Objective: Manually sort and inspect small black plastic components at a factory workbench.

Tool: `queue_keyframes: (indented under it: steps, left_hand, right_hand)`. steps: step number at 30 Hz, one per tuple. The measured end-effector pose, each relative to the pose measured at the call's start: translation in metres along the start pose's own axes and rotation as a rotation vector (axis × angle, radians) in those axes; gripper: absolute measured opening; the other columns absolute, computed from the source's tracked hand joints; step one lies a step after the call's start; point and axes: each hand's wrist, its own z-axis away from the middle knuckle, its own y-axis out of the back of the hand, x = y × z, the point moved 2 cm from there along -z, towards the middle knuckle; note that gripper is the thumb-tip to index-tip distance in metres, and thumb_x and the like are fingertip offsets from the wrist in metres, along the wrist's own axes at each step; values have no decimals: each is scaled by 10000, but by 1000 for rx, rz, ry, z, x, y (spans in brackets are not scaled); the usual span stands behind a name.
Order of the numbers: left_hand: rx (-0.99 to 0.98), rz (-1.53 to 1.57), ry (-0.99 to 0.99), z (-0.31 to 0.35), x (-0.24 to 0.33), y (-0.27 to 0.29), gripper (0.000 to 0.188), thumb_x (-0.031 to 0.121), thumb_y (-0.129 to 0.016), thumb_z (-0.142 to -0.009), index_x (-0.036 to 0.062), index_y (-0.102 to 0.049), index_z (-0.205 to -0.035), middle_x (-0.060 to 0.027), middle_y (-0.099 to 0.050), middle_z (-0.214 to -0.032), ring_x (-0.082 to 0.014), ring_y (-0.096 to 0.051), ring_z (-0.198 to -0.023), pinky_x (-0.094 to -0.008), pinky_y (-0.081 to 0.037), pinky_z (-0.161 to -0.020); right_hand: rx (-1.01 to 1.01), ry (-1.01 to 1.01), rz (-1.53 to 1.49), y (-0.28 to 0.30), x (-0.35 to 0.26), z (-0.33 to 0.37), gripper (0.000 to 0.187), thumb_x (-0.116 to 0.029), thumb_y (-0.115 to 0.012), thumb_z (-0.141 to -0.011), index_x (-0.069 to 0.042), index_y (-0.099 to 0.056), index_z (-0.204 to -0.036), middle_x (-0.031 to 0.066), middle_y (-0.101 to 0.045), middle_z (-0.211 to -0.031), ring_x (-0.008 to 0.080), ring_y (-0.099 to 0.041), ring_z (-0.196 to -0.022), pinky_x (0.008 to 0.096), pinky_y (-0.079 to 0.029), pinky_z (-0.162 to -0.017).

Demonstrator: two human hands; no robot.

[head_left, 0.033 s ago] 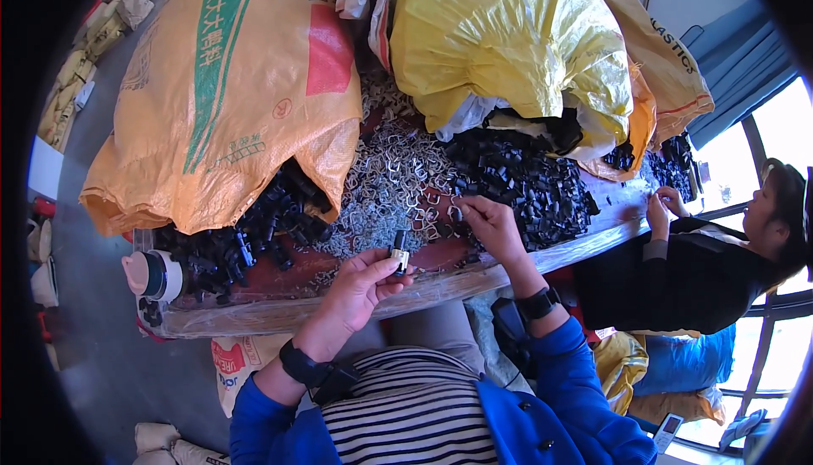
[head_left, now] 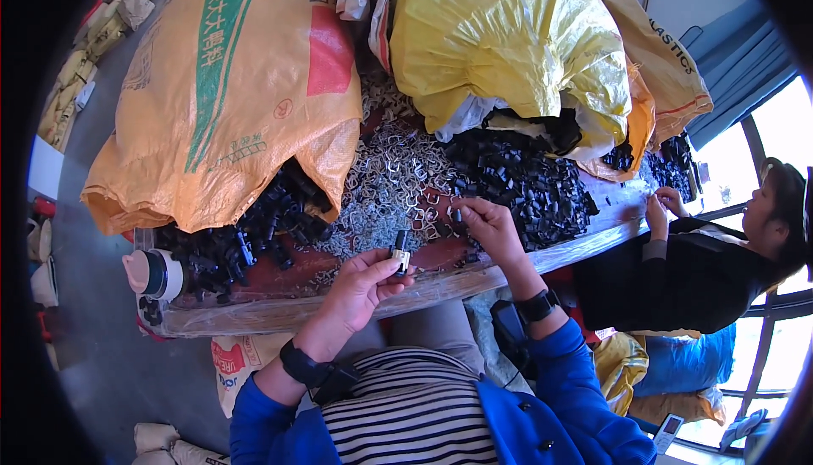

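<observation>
Between the fingers of my left hand is a small black plastic fitting, its stem pointing up and a pale band round its lower part. My right hand pinches a small black plastic piece just above the table, to the right of the fitting and apart from it. Beyond both hands spreads a heap of silvery metal clips. Small black plastic pieces are piled to the right of the clips. Larger black fittings lie to their left.
A big orange woven sack and a yellow sack stand at the back, black parts at their mouths. A cup with a pink lid is at the left corner. On the right a co-worker sits at the plastic-wrapped table edge.
The small black piece in my right fingers has turned slightly more upright. My left hand and the fitting have hardly moved.
</observation>
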Motion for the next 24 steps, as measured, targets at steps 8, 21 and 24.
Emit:
queue_keyframes:
  steps: [8,21,24]
  left_hand:
    - [21,-3,4,5,-5,-6,175,80,-513,-787,5,-518,-944,-120,-583,-849,-172,-591,-726,-212,-495,-611]
    - [14,-16,3,5,-2,-5,227,81,-571,-756,11,-527,-967,-55,-572,-873,-138,-574,-760,-214,-475,-663]
    - [12,-2,15,7,-4,-5,230,89,-565,-763,13,-525,-976,-54,-575,-865,-134,-574,-757,-213,-476,-660]
  right_hand:
    - [-305,-155,-796,-31,-17,33,209,-117,-486,-824,8,-510,-991,0,-511,-742,55,-432,-659,174,-352,-602]
    - [-304,74,-312,-53,-43,40,264,-74,-565,-768,-14,-460,-1002,14,-515,-771,66,-452,-656,195,-372,-583]
    - [-117,406,27,-55,-50,43,240,-89,-601,-731,-1,-519,-939,57,-521,-692,125,-496,-589,237,-406,-533]
